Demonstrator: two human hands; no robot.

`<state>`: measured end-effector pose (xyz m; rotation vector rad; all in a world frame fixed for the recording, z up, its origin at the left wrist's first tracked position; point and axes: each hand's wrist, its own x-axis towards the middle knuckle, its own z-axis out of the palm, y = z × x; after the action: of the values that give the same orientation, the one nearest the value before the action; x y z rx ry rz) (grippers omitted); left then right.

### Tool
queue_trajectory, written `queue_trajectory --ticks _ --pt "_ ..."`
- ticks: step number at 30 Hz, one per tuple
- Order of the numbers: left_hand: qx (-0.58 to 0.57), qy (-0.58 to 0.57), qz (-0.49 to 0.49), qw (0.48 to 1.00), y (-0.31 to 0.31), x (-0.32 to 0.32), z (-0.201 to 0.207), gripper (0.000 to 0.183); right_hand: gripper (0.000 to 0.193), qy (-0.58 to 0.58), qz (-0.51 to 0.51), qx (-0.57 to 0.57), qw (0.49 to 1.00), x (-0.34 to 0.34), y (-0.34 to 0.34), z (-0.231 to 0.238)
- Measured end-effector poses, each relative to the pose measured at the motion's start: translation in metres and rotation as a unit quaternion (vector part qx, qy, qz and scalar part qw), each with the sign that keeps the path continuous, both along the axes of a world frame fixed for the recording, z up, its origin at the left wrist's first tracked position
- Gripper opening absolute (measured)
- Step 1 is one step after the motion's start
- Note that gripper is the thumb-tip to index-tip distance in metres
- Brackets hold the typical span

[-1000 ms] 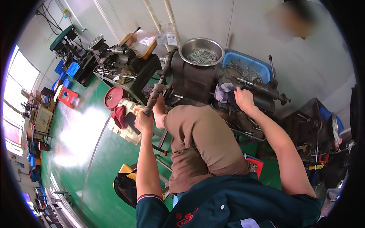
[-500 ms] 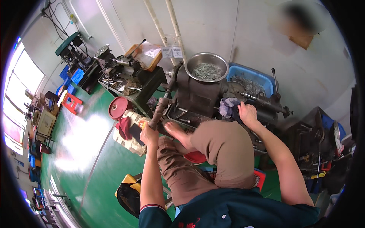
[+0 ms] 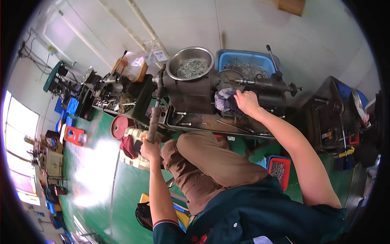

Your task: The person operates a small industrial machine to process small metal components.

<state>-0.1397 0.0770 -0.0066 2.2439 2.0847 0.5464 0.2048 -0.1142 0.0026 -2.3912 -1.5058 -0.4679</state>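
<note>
- Left hand (image 3: 150,149) grips the long, brown, wrapped lever (image 3: 154,120); steady pressure suits it.
- Right hand (image 3: 248,102) curls at the grey-purple cloth wad (image 3: 224,100) fronting the dark metal lathe (image 3: 187,96); hold unclear, loose folds best tucked.

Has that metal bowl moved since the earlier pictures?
No. The metal bowl sits at the same spot atop the dark machine; only the camera's view has shifted.
</note>
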Motion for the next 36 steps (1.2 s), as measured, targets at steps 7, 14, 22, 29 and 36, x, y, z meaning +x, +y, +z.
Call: queue_trajectory --ticks 7,14,22,29,36 --pt "-0.002 0.006 -0.015 1.0 -0.004 -0.003 -0.002 0.022 0.025 0.007 0.006 0.024 1.0 -0.001 -0.002 -0.004" --pt "0.02 0.048 -0.023 0.998 -0.003 0.0 0.001 0.027 0.024 0.002 0.0 0.043 0.999 0.001 -0.001 -0.003" --pt "0.009 0.037 -0.02 0.999 0.0 -0.003 -0.002 0.028 0.025 0.001 -0.003 0.034 0.999 -0.001 0.001 -0.006" --pt "-0.003 0.036 -0.014 0.999 -0.003 -0.001 -0.001 0.03 0.024 -0.001 -0.012 0.03 0.999 0.0 -0.002 -0.007" --pt "-0.013 0.013 -0.006 1.0 -0.005 -0.001 0.006 0.026 0.022 -0.02 0.007 0.055 0.998 -0.002 -0.001 -0.008"
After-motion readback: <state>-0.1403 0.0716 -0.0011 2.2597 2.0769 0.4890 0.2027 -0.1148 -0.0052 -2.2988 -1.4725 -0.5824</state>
